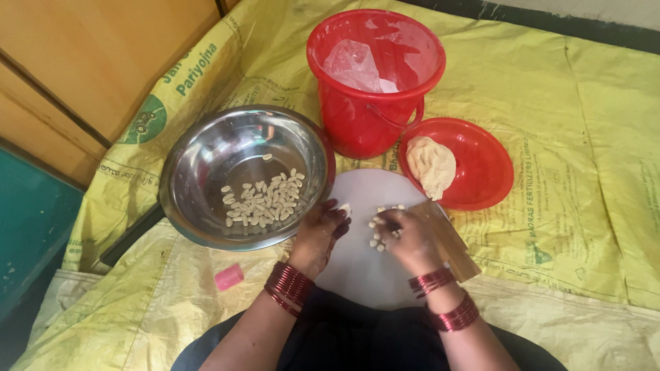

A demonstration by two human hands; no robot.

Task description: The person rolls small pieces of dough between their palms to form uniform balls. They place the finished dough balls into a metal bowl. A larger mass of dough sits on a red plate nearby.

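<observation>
On a yellow printed tarp (550, 124) beside a wooden cabinet (82, 62), I see one round white board (364, 268), one steel bowl (192, 165) of shaped dough bits (265, 199), one red bucket (364, 117) and one red lid (488, 172) carrying one dough lump (431, 165). My left hand (317, 233) pinches one small dough piece (345, 208) in closed fingertips over the board. My right hand (412, 237) is curled against a wooden ridged paddle (450, 240), among roughly ten loose dough pieces (379, 230).

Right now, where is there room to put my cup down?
Bare yellow sheet right of the red lid, and near the pink block. Crowded between steel bowl, bucket and white board.
</observation>
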